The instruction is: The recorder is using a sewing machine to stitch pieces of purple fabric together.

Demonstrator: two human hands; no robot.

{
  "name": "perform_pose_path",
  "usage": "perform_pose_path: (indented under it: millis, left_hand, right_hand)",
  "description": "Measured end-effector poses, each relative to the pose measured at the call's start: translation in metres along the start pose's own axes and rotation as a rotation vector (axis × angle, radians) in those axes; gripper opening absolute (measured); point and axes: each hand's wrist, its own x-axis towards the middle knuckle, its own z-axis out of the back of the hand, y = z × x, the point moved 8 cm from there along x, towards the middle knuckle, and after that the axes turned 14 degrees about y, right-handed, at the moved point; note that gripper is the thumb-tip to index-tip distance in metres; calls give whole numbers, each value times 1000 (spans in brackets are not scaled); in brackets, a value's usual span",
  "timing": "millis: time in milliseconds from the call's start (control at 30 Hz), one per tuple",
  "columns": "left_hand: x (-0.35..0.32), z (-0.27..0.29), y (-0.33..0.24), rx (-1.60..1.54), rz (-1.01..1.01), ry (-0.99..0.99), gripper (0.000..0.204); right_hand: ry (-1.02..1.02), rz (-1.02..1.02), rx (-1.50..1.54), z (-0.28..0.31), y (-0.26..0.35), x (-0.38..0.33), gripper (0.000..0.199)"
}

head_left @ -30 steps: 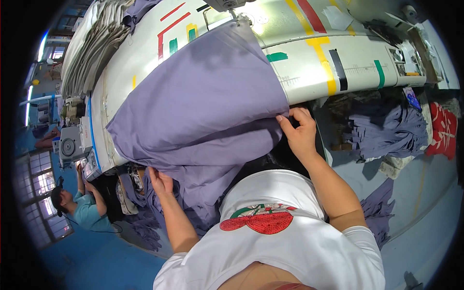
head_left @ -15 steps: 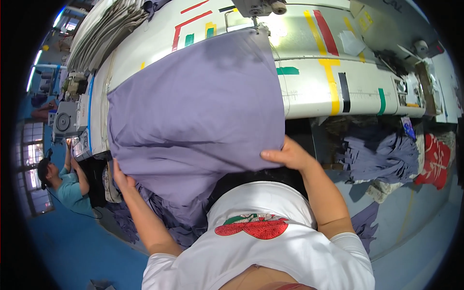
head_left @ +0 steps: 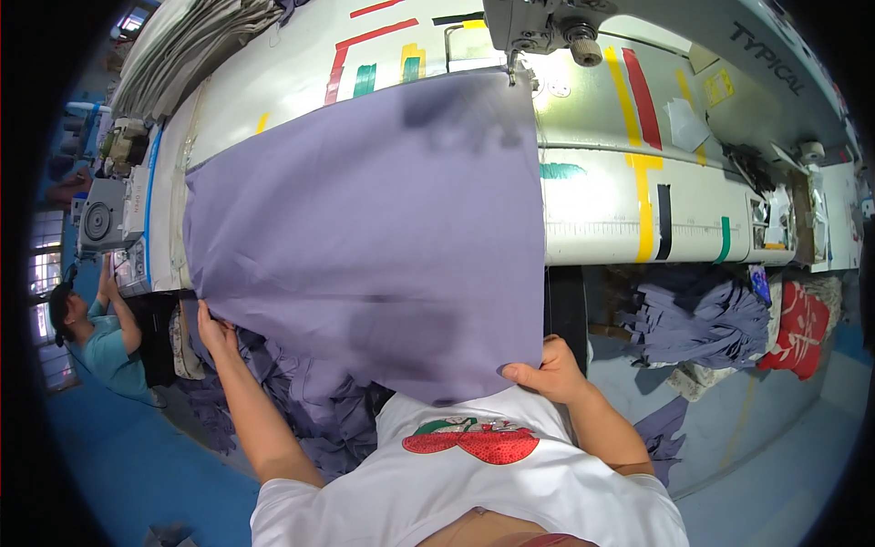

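- At 5 o'clock my right hand (head_left: 551, 372) is clamped on the near right corner of the purple cloth (head_left: 383, 219), thumb on top.
- At 8 o'clock, well apart from it, my left hand (head_left: 217, 333) touches the cloth's left edge; I can't tell whether it pinches.
- The purple cloth lies across the middle, its near edge hanging toward my white shirt (head_left: 465, 492).
- At 7 o'clock, below it, is a crumpled purple pile (head_left: 319, 401).
- Under the cloth, the taped pale table (head_left: 592, 210) runs toward 3 o'clock.
- Toward 1 o'clock, the cloth's far right corner sits at the needle area of the sewing machine (head_left: 547, 27).
- At 10 o'clock is a stack of pale fabric (head_left: 182, 55).
- Farther off, at 8 o'clock, is a person in teal (head_left: 109, 351).
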Motion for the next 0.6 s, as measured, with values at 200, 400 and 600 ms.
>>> perform_pose_path:
  millis: [200, 400, 600]
  left_hand:
    - [13, -15, -41, 243, -247, -80, 40]
    - [39, -19, -66, 588, -365, -192, 44]
    - [54, -43, -106, 1217, -474, -299, 46]
  right_hand:
    - [-24, -20, 35, 2, -8, 1, 13]
    - [-34, 60, 63, 4, -2, 14, 8]
    - [-24, 49, 59, 5, -7, 23, 10]
